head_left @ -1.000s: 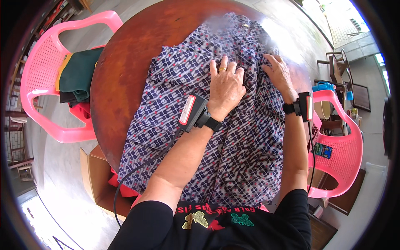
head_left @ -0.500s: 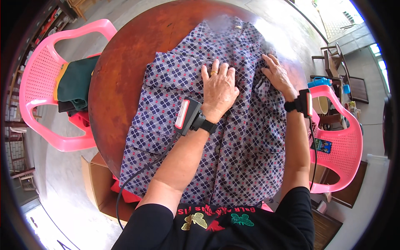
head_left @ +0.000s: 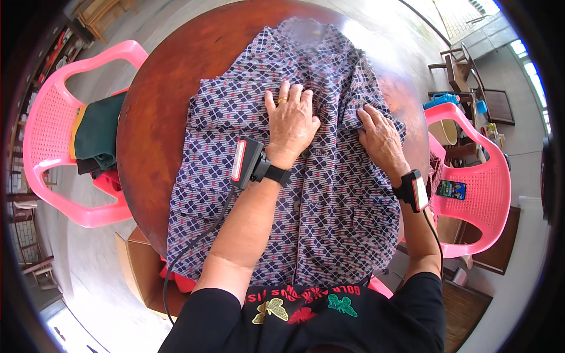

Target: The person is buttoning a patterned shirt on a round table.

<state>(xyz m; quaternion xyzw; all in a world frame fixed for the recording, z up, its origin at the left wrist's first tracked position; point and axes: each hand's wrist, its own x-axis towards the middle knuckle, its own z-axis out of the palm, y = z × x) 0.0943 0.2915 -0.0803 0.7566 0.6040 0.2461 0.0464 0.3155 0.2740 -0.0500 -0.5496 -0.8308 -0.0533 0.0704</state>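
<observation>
A button-front shirt (head_left: 229, 170) in navy, grey and red check lies spread on a round brown wooden table (head_left: 159, 112), collar at the far side. My left hand (head_left: 291, 120) presses flat on the upper middle of the shirt, fingers apart, a ring on one finger. On the shirt's right-hand sleeve (head_left: 362, 88) rests my right hand (head_left: 381, 135), palm down with its fingers stretched out. That sleeve lies along the shirt's right side. Neither hand grips the cloth. Both wrists carry strapped black devices.
A pink plastic chair (head_left: 50, 135) at left bears folded dark green cloth (head_left: 99, 130). Another pink chair (head_left: 479, 203) at right holds a phone-like item (head_left: 452, 189). Below the table's left edge stands an open cardboard box (head_left: 138, 265) with red cloth in it.
My right hand has drawn nearer to me, and the sleeve that was bunched beneath it now lies flatter. The left hand stays flat on the shirt.
</observation>
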